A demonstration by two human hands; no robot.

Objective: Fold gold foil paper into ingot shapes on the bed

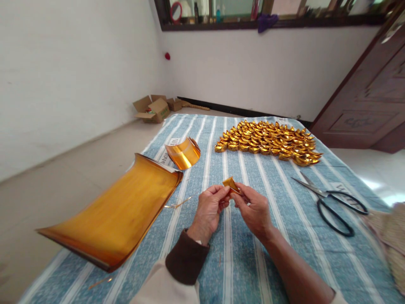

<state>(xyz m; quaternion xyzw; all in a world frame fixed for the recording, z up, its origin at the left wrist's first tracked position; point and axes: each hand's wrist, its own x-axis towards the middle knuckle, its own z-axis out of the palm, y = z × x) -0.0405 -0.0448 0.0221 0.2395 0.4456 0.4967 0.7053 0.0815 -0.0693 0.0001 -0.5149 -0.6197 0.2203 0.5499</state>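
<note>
While our two hands met over the middle of the striped cloth (284,202), we held a small gold fold (230,184) between them. Our left hand (210,209) pinched its near left edge with thumb and forefinger pressed together, the other fingers curled under. Our right hand (253,209) pinched the right side in the same way, fingertips closed on the paper. The fold stood just above the two sets of fingertips, its point rising clear of them, so most of it showed beyond the grip and only its lower edge was caught.

To our left lay a big curled gold sheet (117,211), its far edge lifted, and just past it a smaller curled piece (184,154). A thin gold sliver (177,205) lay on the cloth between the sheet and our left hand. Far ahead, well apart from the hands, sat a heap of ingots (268,141) in close rows. Black scissors (332,202) lay open to our right, blades pointing away to the left. A cardboard box (153,109) stood on the floor by the wall.
</note>
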